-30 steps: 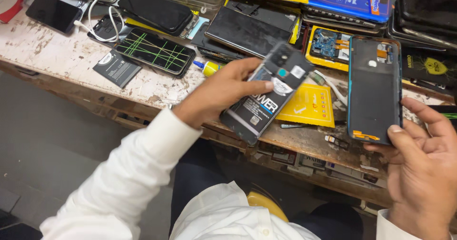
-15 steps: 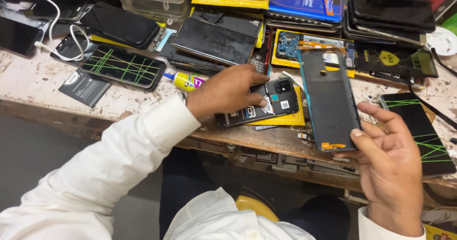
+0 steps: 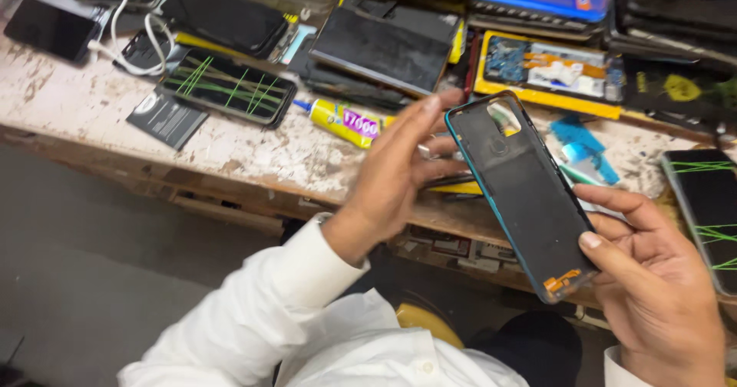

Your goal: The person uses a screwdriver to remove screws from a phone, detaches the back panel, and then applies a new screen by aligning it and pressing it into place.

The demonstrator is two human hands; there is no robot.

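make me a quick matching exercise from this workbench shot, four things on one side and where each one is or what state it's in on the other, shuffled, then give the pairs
Things:
1. phone back cover
2. glue tube
3. white cable
4. left hand

Places or states:
A. lying on the bench top, yellow, with a blue tip
B. held up by the right hand, inner side showing
C. looped at the bench's far left, by a dark phone
D. open, fingers stretched toward the cover's edge

Pairs: 1-B, 2-A, 3-C, 4-D

Matt plastic phone back cover [image 3: 522, 195] — worn, rough wooden bench [image 3: 253, 157]
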